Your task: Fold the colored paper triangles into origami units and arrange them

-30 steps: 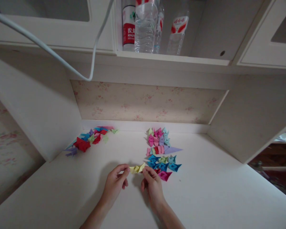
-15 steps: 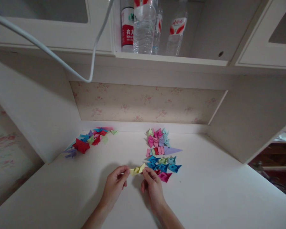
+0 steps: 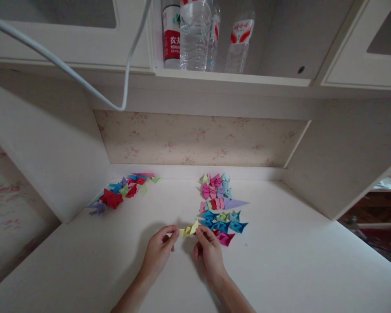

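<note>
A small yellow origami boat (image 3: 189, 229) is held between my two hands above the white desk. My left hand (image 3: 161, 247) pinches its left tip between thumb and forefinger. At the other end, my right hand (image 3: 209, 248) grips the right tip in the same way, with the remaining fingers curled. Just beyond and right of my right hand lie blue folded paper pieces (image 3: 222, 226), and a magenta one (image 3: 226, 238) sits beside its knuckles. A dark red piece is partly hidden behind that hand.
Pink and purple folded papers (image 3: 211, 191) stand farther back, with a pointed lilac piece (image 3: 236, 203) before them. At the back left lies a loose pile with a red paper star (image 3: 111, 198). Overhead, a white cable (image 3: 84, 84) hangs, and plastic bottles (image 3: 195, 39) stand on a shelf.
Both hands still pinch the yellow boat and have shifted very slightly to the right with it. The view has tilted a little; the other papers have not moved.
</note>
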Motion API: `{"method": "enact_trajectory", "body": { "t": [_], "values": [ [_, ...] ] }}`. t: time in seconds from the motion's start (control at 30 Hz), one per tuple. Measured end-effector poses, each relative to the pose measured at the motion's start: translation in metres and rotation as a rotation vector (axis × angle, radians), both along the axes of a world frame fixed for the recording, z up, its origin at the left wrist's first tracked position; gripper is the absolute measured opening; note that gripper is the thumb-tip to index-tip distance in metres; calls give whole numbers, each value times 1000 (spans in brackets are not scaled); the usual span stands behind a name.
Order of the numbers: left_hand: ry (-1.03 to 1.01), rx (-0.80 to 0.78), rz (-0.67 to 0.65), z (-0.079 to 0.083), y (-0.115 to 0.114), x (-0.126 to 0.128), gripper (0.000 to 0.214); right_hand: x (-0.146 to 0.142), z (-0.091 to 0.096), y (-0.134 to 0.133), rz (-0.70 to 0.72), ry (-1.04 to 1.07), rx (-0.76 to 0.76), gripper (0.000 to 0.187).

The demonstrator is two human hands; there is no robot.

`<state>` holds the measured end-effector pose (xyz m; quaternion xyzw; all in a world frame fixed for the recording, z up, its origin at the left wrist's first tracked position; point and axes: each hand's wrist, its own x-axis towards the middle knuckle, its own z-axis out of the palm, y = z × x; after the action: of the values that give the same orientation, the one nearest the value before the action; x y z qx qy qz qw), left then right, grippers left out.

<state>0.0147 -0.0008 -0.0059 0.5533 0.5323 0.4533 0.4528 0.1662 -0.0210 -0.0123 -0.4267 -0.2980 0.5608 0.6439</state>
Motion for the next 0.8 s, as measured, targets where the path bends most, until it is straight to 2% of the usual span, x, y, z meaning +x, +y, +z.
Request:
{"method": "enact_trajectory", "body": {
  "t": [0.33,0.5,0.6,0.7,0.8],
  "values": [
    [87,24,-6,-1,-1,2,40,-1,4,0,-34,-13,-38,41],
    [99,91,95,-6,-1,-5,41,-5,6,0,-11,4,-48,46],
    [173,186,162,-5,-2,-10,38,-10,-1,-1,53,-96,-30,46],
    [306,358,186,4,-4,-5,34,-15,-10,-2,162,-233,10,46],
    [395,488,195,25,-10,20,31,-14,-13,-2,187,-270,41,42]
  ]
}}
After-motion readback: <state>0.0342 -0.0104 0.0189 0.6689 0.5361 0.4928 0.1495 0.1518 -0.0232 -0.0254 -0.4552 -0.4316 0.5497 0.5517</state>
